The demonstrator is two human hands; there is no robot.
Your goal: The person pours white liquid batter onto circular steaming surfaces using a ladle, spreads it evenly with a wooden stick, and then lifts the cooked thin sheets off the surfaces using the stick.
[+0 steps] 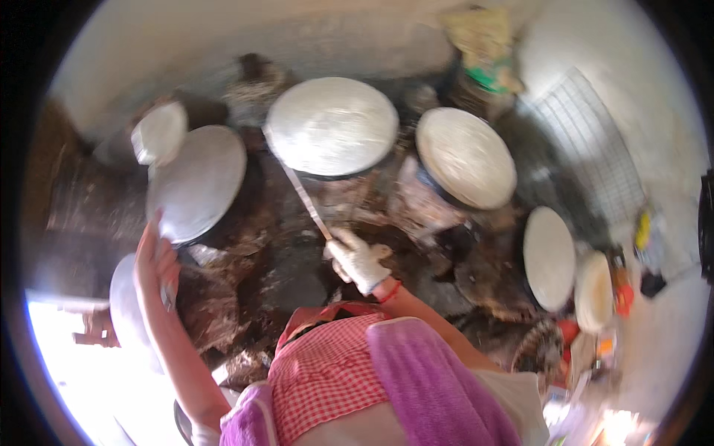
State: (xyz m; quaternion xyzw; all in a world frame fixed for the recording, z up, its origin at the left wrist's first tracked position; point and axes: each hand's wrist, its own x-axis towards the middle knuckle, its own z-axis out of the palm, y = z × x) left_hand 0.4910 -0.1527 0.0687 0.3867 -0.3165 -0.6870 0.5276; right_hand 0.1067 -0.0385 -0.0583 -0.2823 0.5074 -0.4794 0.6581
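My left hand [158, 259] is bare and closed around a blurred metal handle [167, 296], beside the left round pan [198, 184]. A pale round bowl-like piece [162, 132] overlaps that pan's far edge; whether it joins the handle is unclear. In a white glove, my right hand [357, 259] grips a long thin stick [304, 195]. The stick's far end meets the left rim of the middle round pan [333, 125], whose top is pale and shiny. To the right sits another round pan [466, 158] with a pale, streaked top.
Two more pale discs [549, 258] [593, 292] stand at the right, near a wicker basket [538, 345]. A grey round surface [131, 312] lies at lower left. Uneven dark stove masonry [290, 279] fills the middle. A wire grid [594, 145] leans at the wall, near a yellow-green bag [482, 50].
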